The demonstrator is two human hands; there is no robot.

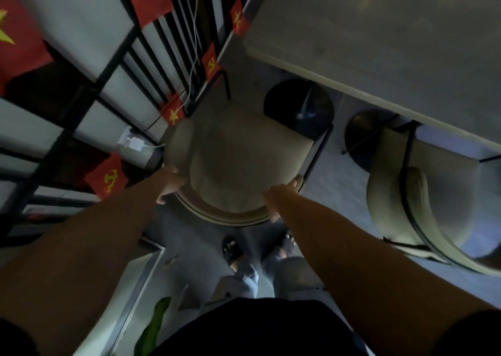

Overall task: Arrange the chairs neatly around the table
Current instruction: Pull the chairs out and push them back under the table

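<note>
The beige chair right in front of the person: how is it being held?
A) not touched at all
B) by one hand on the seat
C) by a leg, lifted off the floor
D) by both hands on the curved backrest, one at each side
D: the left hand and the right hand each grip a side of the beige chair at its curved backrest.

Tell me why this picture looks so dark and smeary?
In the head view the room is dim, so the floor and legs sink into shadow; the hands gripping the beige chair look soft from motion blur; the table shows a pale sheen; the wide lens bends the second chair near the edge.
</note>
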